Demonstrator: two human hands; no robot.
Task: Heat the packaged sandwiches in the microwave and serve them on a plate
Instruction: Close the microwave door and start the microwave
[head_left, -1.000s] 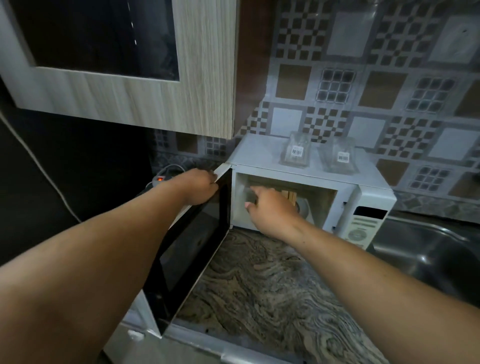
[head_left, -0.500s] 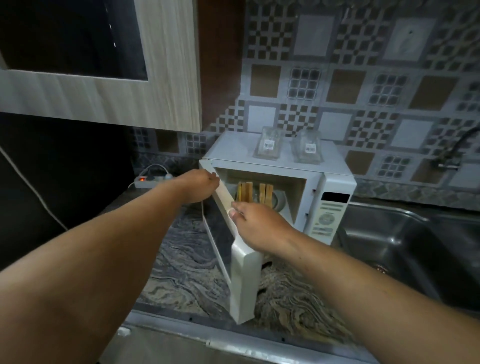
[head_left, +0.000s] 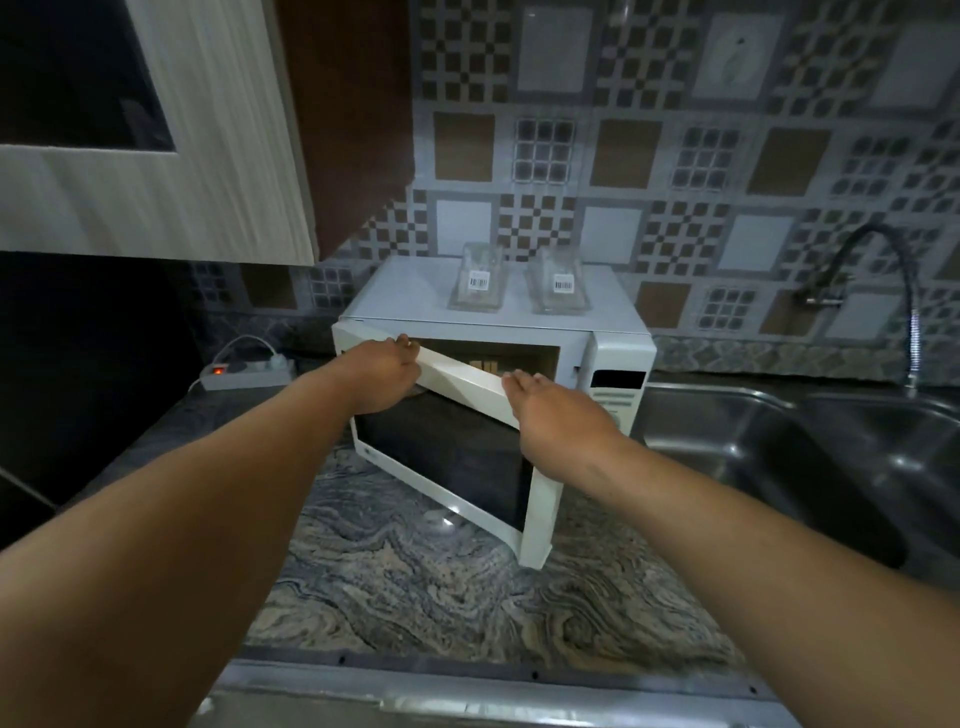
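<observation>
A white microwave (head_left: 618, 353) stands on the marble counter against the tiled wall. Its door (head_left: 447, 457) is partly open, hinged at the left. My left hand (head_left: 382, 382) grips the door's top edge near the hinge. My right hand (head_left: 558, 415) lies flat with straight fingers on the door's top edge nearer its free end. Through the gap I glimpse sandwiches (head_left: 483, 365) standing inside. Two clear empty plastic packages with barcode labels, the left one (head_left: 478, 286) and the right one (head_left: 558, 288), lie on top of the microwave.
A steel sink (head_left: 810, 452) with a curved tap (head_left: 883, 291) is at the right. A power strip (head_left: 244, 373) with a red light sits on the counter left of the microwave. A wall cabinet (head_left: 156, 171) hangs above at the left.
The door has swung from wide open toward the microwave. My right hand came out of the cavity onto the door's top edge. The view has pulled back and shifted right.
</observation>
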